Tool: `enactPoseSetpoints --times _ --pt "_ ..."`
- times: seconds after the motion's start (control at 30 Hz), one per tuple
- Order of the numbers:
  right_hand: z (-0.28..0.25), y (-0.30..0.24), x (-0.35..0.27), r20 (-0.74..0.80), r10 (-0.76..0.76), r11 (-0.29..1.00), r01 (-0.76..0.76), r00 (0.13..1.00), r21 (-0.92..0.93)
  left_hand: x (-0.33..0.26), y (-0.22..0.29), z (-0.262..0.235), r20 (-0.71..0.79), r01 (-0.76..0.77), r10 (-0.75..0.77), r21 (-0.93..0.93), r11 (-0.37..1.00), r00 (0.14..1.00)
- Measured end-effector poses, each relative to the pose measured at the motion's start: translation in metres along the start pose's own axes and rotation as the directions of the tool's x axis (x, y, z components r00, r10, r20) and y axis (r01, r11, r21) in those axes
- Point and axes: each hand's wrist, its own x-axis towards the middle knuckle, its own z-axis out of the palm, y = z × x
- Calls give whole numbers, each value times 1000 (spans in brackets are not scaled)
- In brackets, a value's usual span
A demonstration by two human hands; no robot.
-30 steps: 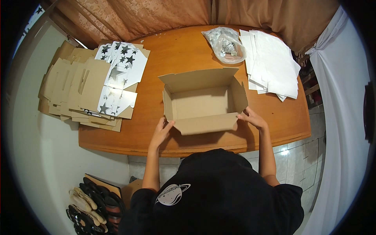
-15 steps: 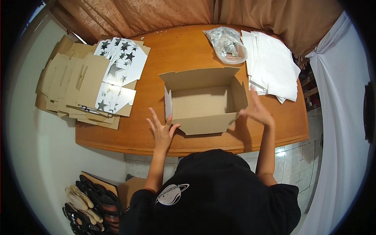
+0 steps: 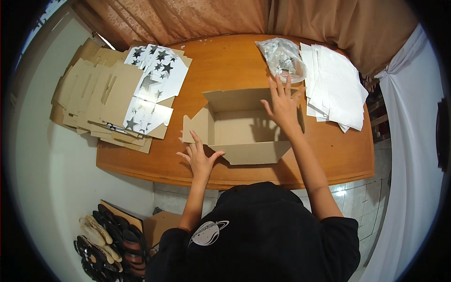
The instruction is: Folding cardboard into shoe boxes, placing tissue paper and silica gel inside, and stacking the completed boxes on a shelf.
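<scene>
An open cardboard box [image 3: 249, 126] with a plain brown inside stands on the wooden table in front of me. Its left end flap [image 3: 196, 127] leans outward. At that flap's near edge is my left hand [image 3: 199, 160], fingers spread, by the box's front left corner. Over the right part of the box reaches my right hand [image 3: 283, 105], its fingers apart and nothing in them. A shadow of that hand falls inside the box, and the hand and forearm hide part of the right end wall.
Flattened cardboard pieces [image 3: 94, 94] are stacked at the left, some white with dark stars. A clear plastic bag [image 3: 282, 58] lies at the far right, beside white paper sheets [image 3: 333, 87]. Several sandals [image 3: 112, 239] sit below the table's left side.
My right hand has moved from the box's front right corner up and left, over the box. The left end flap has swung outward near my left hand. The view has shifted slightly.
</scene>
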Motion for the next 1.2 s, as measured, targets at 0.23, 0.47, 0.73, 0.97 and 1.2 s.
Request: enactPoseSetpoints --times 0.23,0.47,0.73,0.97,1.2 --pt "7 35 -55 158 -301 947 277 940 160 -4 5 -2 17 114 -114 11 993 993" --pt "11 37 -64 264 -303 951 272 916 146 -4 0 2 -43 26 -27 -5 1000 999" --pt "-19 26 -65 118 -261 942 226 958 247 -1 -3 -2 56 -521 521 -21 853 852" --pt "-53 28 -86 -224 -155 931 218 962 294 5 16 -12 131 -458 447 77 886 885" --pt "-40 17 -119 -437 291 849 -19 851 529 0 29 -9 168 -462 440 124 878 882"
